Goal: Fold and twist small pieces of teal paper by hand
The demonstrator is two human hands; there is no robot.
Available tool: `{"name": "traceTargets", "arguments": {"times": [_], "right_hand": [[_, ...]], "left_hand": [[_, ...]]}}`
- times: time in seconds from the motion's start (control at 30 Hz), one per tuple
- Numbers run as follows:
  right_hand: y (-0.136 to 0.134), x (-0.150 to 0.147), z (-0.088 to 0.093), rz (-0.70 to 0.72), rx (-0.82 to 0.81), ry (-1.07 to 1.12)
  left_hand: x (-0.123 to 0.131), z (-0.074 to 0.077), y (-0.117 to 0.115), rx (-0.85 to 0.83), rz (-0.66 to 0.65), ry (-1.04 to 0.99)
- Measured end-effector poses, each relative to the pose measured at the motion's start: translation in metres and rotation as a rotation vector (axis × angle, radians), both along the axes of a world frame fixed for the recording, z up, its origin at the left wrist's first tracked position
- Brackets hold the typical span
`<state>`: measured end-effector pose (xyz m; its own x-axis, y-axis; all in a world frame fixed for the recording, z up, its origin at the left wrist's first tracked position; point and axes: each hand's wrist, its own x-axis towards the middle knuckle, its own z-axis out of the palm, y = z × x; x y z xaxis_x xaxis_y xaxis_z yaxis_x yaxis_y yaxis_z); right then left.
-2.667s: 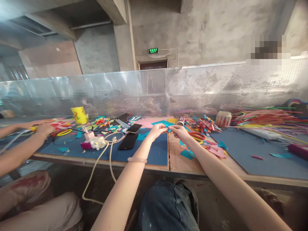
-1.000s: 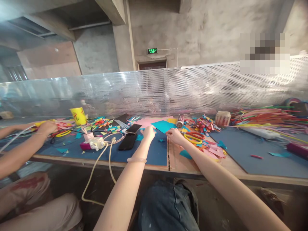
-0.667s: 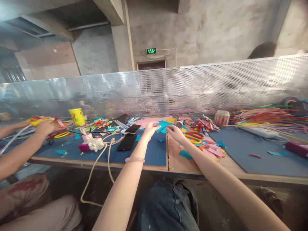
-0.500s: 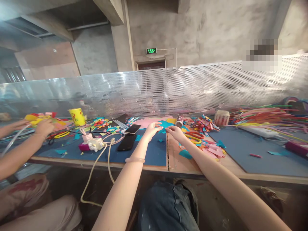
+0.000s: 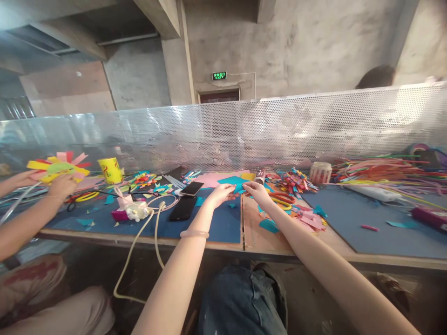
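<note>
Pinching turquoise paper piece [image 5: 239, 188] narrowly between left hand [image 5: 222, 194] and right hand [image 5: 258, 192]; lying equally near each; cannot tell long axis.

Hazy upper-left glare, edges apparently soft

Left hand [image 5: 220, 195] + right hand [image 5: 256, 191]: 2. Blue paper piece [image 5: 239, 188], held between them: 1. Co-worker's hands [image 5: 63, 187]: 2, toward the table's [image 5: 256, 239] left end. Paper flower [image 5: 57, 168] in those: 1. Blue mats [image 5: 220, 228]: 2, both reaching near the front edge. Phones [image 5: 182, 208]: 2, left mat. Yellow cup [image 5: 110, 170]: 1, toward far edge. Brown can [image 5: 260, 176]: 1, toward far edge. Whitish jar [image 5: 320, 173]: 1, toward far edge. Pink-red stick [image 5: 369, 228]: 1, right mat. Power strip [image 5: 375, 193], white: 1, toward right end. Paper scraps [image 5: 310, 219]: overlapping, count not obtainable.
</note>
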<state>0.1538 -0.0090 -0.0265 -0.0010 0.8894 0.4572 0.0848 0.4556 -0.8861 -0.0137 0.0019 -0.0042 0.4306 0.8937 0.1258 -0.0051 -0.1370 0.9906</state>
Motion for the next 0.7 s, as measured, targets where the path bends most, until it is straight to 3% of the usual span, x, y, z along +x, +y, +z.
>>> {"name": "traceTargets", "arguments": {"times": [0.13,0.37,0.7], "right_hand": [[0.0004,-0.0020,-0.0007,0.078,-0.080,0.074],[-0.0007,-0.0035,0.0005,0.040,-0.210,0.114],[-0.0040,-0.0056,0.0019,0.018,-0.146,0.016]], "left_hand": [[0.0013,-0.0003,0.0014,0.047,0.064,-0.016],[0.0044,0.0012,0.0037,0.145,0.171,-0.001],[0.0075,0.0035,0.0009,0.122,0.192,-0.048]]}}
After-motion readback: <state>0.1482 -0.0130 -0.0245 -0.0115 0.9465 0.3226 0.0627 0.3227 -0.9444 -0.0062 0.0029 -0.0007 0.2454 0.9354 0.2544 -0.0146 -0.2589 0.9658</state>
